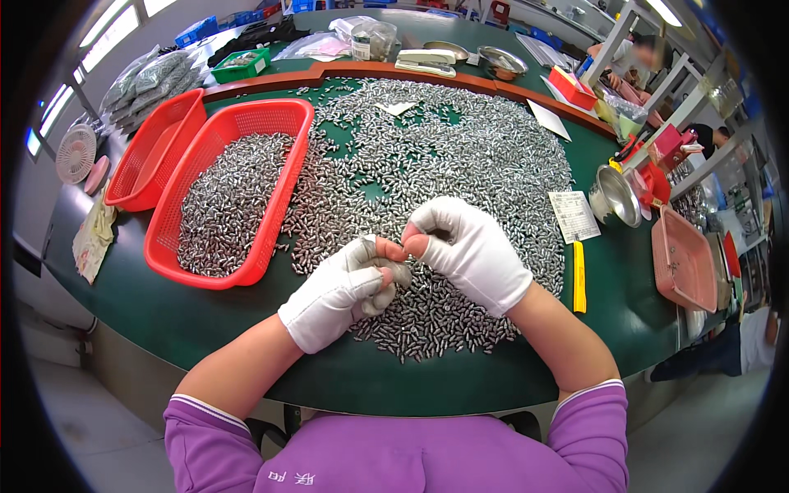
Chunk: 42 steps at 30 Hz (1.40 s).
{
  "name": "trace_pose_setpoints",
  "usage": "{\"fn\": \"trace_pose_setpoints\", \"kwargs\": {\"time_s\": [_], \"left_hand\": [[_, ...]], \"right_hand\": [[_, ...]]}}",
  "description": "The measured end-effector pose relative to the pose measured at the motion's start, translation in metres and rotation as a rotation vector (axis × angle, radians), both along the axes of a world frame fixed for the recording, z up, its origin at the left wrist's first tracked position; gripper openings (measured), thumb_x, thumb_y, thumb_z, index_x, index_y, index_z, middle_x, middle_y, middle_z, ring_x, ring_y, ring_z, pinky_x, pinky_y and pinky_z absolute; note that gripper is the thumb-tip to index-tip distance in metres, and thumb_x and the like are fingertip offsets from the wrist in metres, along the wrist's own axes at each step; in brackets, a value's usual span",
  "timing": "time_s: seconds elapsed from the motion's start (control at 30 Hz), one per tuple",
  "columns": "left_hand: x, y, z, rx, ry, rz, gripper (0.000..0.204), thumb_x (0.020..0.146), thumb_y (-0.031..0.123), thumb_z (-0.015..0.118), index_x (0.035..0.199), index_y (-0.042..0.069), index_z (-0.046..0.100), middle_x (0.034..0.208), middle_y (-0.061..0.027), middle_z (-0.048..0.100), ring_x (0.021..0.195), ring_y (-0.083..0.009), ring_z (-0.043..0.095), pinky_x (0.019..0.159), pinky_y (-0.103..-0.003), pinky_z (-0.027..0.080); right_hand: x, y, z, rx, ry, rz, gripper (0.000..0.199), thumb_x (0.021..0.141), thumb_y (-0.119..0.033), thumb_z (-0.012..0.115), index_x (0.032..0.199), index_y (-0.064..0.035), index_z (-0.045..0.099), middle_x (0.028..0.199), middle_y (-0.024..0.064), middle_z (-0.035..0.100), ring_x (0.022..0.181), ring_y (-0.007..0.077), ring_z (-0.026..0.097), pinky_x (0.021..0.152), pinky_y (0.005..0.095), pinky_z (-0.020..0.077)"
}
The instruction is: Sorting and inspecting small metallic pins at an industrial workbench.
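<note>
White cotton gloves cover both of your hands, which meet just above the near edge of the green table point(123, 304). Your left hand point(341, 292) is closed around a small cluster of silvery metal pieces point(397, 271), and your right hand point(468, 251) pinches at the same cluster with thumb and forefinger, its bare fingertips point(417, 245) poking through the glove. Both hands hover directly over the big loose heap of small metal parts point(444, 156) that spreads across the middle of the table.

To your left, a red plastic basket point(288, 123) touches the edge of that heap and is roughly half filled with the same shiny parts. A second red basket point(156, 148) lies just beside it, further left; what it holds cannot be told from here.

On your right, a steel bowl point(616, 197) is tilted near a printed slip of paper point(574, 215), and a pink tray point(682, 259) sits beyond it at the table's rim. A yellow strip point(579, 275) lies near your right wrist. At the far side sit a green bin point(242, 64) and another metal bowl point(501, 62).
</note>
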<state>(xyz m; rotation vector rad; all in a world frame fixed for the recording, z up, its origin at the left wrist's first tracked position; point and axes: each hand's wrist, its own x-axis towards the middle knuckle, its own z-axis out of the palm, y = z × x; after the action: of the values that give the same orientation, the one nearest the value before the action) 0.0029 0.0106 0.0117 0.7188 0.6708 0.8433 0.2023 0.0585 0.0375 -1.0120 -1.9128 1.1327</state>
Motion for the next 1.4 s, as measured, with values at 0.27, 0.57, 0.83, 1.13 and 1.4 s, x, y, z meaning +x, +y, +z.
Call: {"fn": "trace_pose_setpoints", "kwargs": {"time_s": [0.27,0.57,0.83,1.13,1.4], "left_hand": [[-0.004,0.001,-0.002,0.026,0.048,0.008,0.025,0.093,0.021,0.066,0.109,0.010,0.052,0.091,-0.0008,0.060,0.066,-0.0036,0.048,0.058,-0.017,0.038],[-0.003,0.002,-0.002,0.094,0.097,0.052,0.018,0.098,0.027,0.058,0.106,0.011,0.057,0.090,0.0013,0.062,0.067,-0.0028,0.051,0.059,-0.016,0.040],[-0.002,0.000,-0.002,0.117,0.092,0.040,0.022,0.098,0.032,0.057,0.107,0.011,0.057,0.091,0.0011,0.062,0.067,-0.0033,0.049,0.057,-0.017,0.038],[0.001,-0.002,0.007,0.061,0.032,0.027,0.029,0.092,0.022,0.066,0.113,0.010,0.050,0.095,-0.0003,0.058,0.069,-0.0040,0.045,0.060,-0.017,0.038],[0.000,-0.001,0.002,0.045,0.123,0.051,0.019,0.094,0.024,0.064,0.105,0.011,0.054,0.089,0.0011,0.059,0.064,-0.0029,0.045,0.057,-0.017,0.037]], "right_hand": [[-0.005,-0.004,-0.004,0.325,-0.076,0.047,0.014,0.085,-0.011,0.067,0.098,-0.0058,0.069,0.095,0.0090,0.064,0.085,0.0261,0.063,0.078,0.0343,0.0513],[0.003,0.009,-0.025,0.581,-0.716,0.062,0.015,0.080,-0.023,0.069,0.090,-0.0120,0.070,0.086,0.0068,0.064,0.084,0.0282,0.062,0.075,0.0403,0.0512],[0.001,0.009,-0.027,0.630,-0.668,0.020,0.013,0.082,-0.022,0.067,0.082,-0.0098,0.065,0.082,0.0096,0.062,0.080,0.0294,0.062,0.072,0.0428,0.0502],[-0.002,-0.001,-0.008,-0.245,0.178,0.159,0.009,0.091,-0.006,0.064,0.098,-0.0017,0.067,0.099,0.0045,0.062,0.094,0.0124,0.059,0.086,0.0271,0.0483],[-0.005,-0.002,0.000,-0.208,0.068,0.093,0.020,0.087,-0.007,0.067,0.107,-0.0044,0.067,0.096,0.0059,0.064,0.096,0.0165,0.063,0.086,0.0293,0.0503]]}}
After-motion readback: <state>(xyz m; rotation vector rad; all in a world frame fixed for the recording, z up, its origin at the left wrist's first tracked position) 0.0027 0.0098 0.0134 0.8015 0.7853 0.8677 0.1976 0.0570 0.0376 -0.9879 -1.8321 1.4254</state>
